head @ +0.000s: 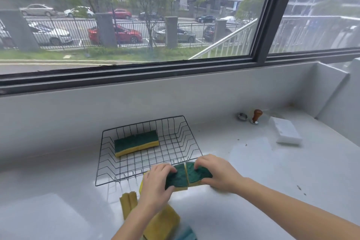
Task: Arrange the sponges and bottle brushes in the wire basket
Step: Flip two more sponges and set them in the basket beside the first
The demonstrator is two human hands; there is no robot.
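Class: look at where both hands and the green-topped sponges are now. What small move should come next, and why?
Probably lift the held sponges, gripped by the left hand and right hand, forward over the wire basket's near rim and set them on its bare floor. They sit just outside it, and only one sponge pair lies inside, at the back left.

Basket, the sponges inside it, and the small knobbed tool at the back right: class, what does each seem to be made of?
Wire basket: thin dark metal wire, probably coated; open grid, matte.
Sponges in the basket: yellow foam under a rough green scouring layer; two colour bands, fibrous top.
Knobbed tool: brown, glossy knob, likely varnished wood, on a silvery base that looks like metal.
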